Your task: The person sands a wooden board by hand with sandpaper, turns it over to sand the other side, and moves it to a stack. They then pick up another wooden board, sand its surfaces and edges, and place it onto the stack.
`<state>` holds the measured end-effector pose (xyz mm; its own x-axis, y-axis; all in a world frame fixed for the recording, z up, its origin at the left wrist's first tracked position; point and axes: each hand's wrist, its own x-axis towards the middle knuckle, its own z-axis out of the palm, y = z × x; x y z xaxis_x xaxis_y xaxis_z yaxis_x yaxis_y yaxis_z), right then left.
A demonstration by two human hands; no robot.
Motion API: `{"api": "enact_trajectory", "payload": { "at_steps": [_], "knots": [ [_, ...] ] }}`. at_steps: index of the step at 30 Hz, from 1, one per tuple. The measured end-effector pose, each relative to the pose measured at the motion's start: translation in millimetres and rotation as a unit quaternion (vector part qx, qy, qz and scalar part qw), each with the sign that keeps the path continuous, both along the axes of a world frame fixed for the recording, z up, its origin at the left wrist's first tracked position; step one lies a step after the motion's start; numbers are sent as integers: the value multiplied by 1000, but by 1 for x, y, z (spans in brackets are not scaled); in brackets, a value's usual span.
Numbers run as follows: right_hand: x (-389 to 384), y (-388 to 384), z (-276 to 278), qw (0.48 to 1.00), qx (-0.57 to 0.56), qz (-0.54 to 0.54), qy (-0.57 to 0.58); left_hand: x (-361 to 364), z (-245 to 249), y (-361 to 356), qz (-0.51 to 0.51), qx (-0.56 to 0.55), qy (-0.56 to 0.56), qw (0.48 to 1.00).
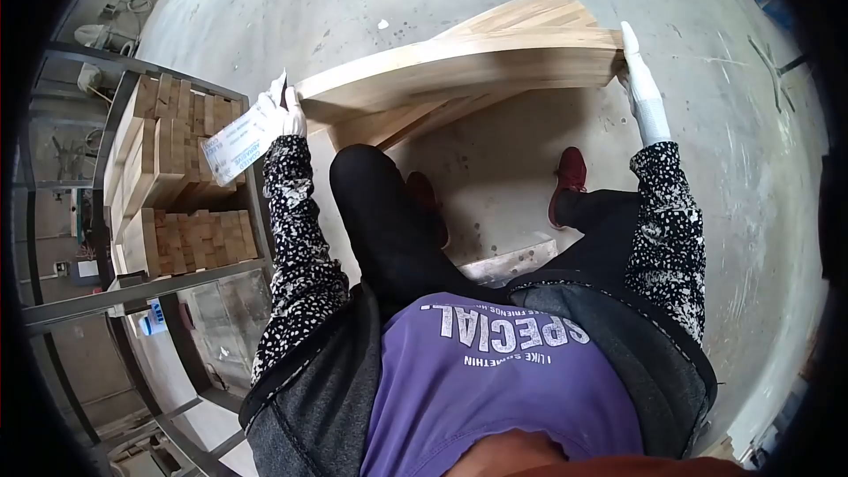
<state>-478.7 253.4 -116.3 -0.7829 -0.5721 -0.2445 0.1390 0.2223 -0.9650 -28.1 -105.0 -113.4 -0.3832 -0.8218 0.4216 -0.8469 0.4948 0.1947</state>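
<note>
Wooden plank (459,71), one: lies across further woodwork (539,9), its ends grasped by the gloved left hand (287,115) and right hand (645,88). Printed sheet (238,143), one: left hand holds it too.

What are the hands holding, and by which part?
A long, pale wooden board, by its ends: left hand at one, right hand at the other. The left also holds a printed white sheet; where is unclear.
</note>
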Motion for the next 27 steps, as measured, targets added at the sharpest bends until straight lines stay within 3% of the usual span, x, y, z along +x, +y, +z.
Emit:
{"api": "enact_trajectory", "payload": {
  "at_steps": [2,4,6,7,8,9,10,12,16,18,19,20,22,26,27],
  "knots": [
    [4,-1,3,1000,7,-11,7,-25,14,16,86,-6,-73,994],
    [5,-2,2,1000,-11,-14,-14,-66,17,38,16,-25,-106,994],
    [6,-3,2,999,-24,-17,-37,-123,17,69,-152,-86,-207,963],
    [6,-4,1,998,-29,-20,-48,-156,12,96,-218,-120,-116,962],
    [6,-5,1,998,-33,-24,-57,-189,24,134,-225,-64,-73,969],
    [6,-5,0,997,-39,-28,-66,-219,40,173,-254,64,-34,965],
    [6,-6,-1,996,-44,-33,-74,-245,32,200,-308,-9,-26,951],
    [7,-7,-1,993,-59,-45,-94,-294,25,241,-374,43,17,926],
    [25,-8,18,984,-110,-67,-125,-320,7,257,-410,17,64,910],
    [24,-2,15,984,-113,-82,-107,-301,15,236,-365,-28,30,930],
    [23,0,10,985,-119,-79,-95,-279,31,217,-362,60,-48,929],
    [22,0,3,986,-125,-75,-85,-264,28,201,-356,135,46,924],
    [21,-4,-5,986,-140,-63,-65,-243,24,165,-292,-35,-9,956],
    [14,-7,-5,984,-127,-50,-112,-264,21,179,-206,-109,-70,970],
    [11,-6,-4,983,-116,-42,-139,-279,17,189,-245,-122,-44,961]
  ]
}}
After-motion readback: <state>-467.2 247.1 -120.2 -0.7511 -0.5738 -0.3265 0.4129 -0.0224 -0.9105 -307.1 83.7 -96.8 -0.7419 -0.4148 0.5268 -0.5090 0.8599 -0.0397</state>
